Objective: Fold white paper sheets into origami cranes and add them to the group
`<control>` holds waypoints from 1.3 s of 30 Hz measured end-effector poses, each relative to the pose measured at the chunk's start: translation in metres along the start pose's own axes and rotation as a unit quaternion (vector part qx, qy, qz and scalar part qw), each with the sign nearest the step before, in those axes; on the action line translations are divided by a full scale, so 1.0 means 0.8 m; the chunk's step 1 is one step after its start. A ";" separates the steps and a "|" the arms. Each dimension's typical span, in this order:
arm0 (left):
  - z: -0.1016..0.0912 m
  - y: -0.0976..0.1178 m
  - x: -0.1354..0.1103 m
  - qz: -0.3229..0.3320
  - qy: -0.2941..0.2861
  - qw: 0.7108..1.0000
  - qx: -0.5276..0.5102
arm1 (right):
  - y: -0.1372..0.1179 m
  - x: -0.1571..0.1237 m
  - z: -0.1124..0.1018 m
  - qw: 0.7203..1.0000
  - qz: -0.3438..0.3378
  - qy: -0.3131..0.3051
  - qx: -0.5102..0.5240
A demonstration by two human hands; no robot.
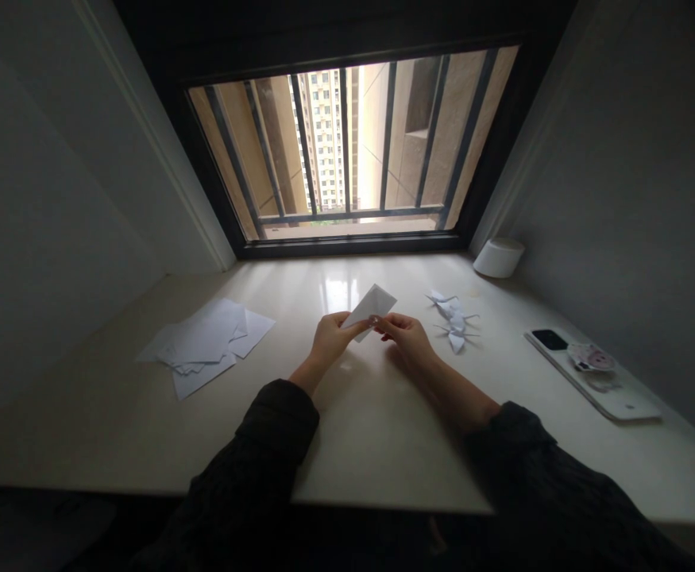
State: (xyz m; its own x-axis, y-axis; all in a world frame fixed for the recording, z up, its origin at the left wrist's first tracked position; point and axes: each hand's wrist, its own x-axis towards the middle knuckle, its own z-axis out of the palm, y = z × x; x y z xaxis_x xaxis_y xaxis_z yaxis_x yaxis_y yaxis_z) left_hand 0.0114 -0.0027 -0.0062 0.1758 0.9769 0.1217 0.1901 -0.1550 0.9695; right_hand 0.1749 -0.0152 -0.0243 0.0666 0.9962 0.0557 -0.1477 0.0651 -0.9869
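Note:
A folded white paper (372, 308) is held up just above the pale desk (376, 429), near its middle. My left hand (330, 340) pinches the paper's lower left edge, fingers closed on it. My right hand (405, 334) pinches the lower right edge at the same spot, thumb and fingers pressed together. Both forearms in dark sleeves reach in from the bottom of the view.
A loose pile of white sheets (204, 343) lies at the left. Folded paper figures (454, 318) sit right of my hands. A white phone (594, 372) with a round sticker lies at the right, and a white cylinder (498, 257) stands by the barred window (347, 151).

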 end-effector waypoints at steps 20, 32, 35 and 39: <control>-0.013 -0.005 0.005 -0.010 -0.080 0.992 0.101 | -0.013 0.011 -0.018 0.996 0.004 0.090 0.005; -0.021 0.002 0.009 -0.043 -0.040 0.991 0.122 | -0.013 0.006 -0.015 0.996 0.006 0.085 -0.012; -0.022 0.005 0.008 -0.039 -0.017 0.992 0.116 | -0.011 0.006 -0.015 0.996 -0.010 0.079 -0.047; -0.026 0.008 0.007 -0.024 0.005 0.985 0.170 | -0.008 0.008 -0.017 0.993 -0.045 0.071 -0.083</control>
State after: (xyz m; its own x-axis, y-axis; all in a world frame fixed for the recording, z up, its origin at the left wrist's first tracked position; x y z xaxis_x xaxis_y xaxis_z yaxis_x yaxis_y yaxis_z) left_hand -0.0065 0.0048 0.0050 0.1489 0.9855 0.0815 0.5102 -0.1472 0.8474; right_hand 0.1896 -0.0097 -0.0198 0.2128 0.9678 0.1344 0.0299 0.1311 -0.9909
